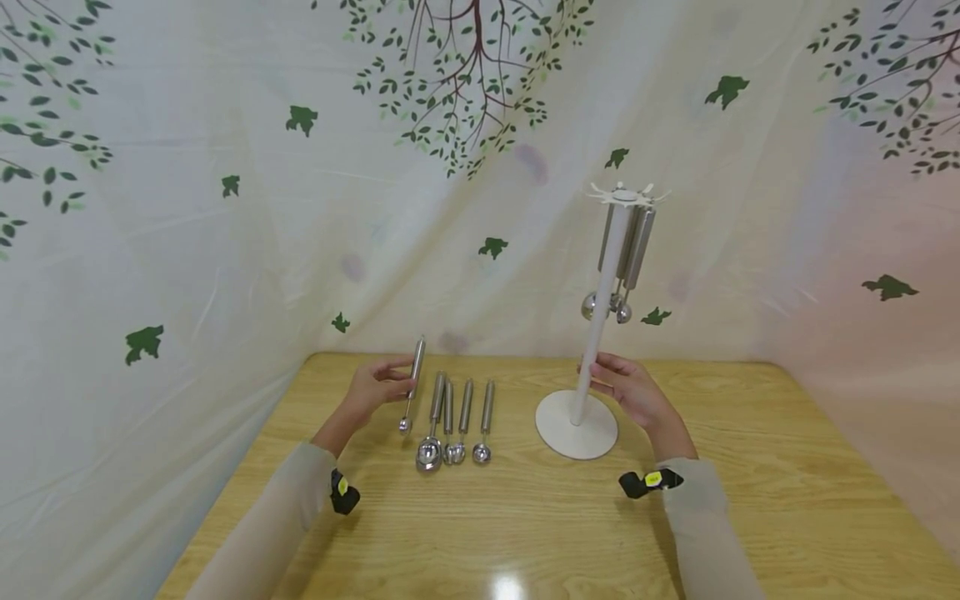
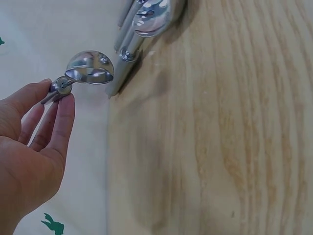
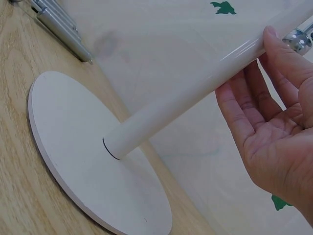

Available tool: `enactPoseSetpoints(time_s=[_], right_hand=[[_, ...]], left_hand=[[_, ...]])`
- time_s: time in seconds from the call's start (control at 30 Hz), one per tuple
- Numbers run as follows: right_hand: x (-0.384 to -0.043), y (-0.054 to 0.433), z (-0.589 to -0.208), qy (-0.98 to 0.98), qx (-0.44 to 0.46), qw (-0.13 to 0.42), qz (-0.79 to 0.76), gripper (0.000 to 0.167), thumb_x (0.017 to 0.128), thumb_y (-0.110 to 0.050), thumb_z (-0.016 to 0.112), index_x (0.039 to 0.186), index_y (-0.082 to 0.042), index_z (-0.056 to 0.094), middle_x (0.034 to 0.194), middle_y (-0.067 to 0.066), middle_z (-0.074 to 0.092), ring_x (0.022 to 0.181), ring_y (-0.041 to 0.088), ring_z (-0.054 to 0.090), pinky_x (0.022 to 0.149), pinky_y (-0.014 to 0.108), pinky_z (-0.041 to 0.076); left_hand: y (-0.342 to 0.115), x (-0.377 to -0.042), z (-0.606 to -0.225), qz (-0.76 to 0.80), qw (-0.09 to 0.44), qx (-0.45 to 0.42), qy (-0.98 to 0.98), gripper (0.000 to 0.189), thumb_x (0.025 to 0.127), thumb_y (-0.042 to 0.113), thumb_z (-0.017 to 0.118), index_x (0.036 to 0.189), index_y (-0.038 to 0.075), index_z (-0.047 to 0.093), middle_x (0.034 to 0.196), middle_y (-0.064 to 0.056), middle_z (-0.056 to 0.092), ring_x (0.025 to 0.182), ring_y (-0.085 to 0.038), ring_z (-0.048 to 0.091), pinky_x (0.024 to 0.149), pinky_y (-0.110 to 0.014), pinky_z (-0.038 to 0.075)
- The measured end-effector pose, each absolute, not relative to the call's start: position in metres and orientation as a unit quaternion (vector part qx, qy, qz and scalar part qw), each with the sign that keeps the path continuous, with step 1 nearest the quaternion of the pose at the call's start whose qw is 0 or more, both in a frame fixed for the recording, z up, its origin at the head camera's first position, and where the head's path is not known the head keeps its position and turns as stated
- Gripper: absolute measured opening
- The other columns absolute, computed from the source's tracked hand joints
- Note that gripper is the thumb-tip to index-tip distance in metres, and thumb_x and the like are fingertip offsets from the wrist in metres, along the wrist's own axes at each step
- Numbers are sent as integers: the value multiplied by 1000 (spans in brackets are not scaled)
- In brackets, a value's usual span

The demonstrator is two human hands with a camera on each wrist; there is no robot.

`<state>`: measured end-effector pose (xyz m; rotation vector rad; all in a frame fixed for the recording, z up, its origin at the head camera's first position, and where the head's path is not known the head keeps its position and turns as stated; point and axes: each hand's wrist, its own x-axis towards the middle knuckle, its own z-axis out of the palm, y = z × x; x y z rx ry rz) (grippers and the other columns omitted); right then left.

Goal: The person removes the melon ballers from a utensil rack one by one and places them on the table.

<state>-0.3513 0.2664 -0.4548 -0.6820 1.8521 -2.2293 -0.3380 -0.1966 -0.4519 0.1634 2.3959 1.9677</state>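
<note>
My left hand (image 1: 372, 387) pinches a small steel scoop (image 1: 417, 367) by its handle, bowl downward, at the left of the table. Its shiny half-round bowl (image 2: 90, 66) shows large in the left wrist view. With my right hand (image 1: 633, 393) I hold the pole (image 3: 195, 105) of a white utensil stand, thumb on one side and fingers on the other. The stand's round base (image 1: 558, 429) rests on the table. Steel utensils (image 1: 640, 250) hang behind the pole from the hooked top ring (image 1: 624, 197).
Between the hands, several steel scoops lie side by side, handles toward the back edge: a large scoop (image 1: 429, 454) at left, a smaller scoop (image 1: 486, 408) at right. A printed fabric backdrop (image 1: 450, 250) rises behind the wooden table (image 1: 465, 533).
</note>
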Motion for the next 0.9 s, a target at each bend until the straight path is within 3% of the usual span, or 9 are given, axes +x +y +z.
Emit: enactPoseSetpoints(time_s=[0.3,0.57,0.9], right_hand=[[-351,267,-456,627,-233,77,-739,30,106,-7,52,114,-24,76,111,-8,76,106,5,70,97,23,58],[-351,268,-457,621,-238,79,-742,29,106,-5,51,118,-17,74,110,-9,75,106,5,70,97,24,57],[-352,267,-455,629,-225,81,-740,27,105,-9,55,114,-25,76,111,-9,76,106,5,70,97,23,57]], left_hand=[[-201,-333,-463,651,24,50,757,47,88,3,78,132,-3,63,104,-15,73,85,-13,73,81,-32,64],[-199,-335,-467,628,38,15,777,48,91,-1,73,137,-6,58,116,-27,69,89,-15,73,85,-36,64],[-197,-336,-473,607,39,4,793,45,90,-1,74,133,-5,62,117,-29,70,88,-17,73,81,-34,65]])
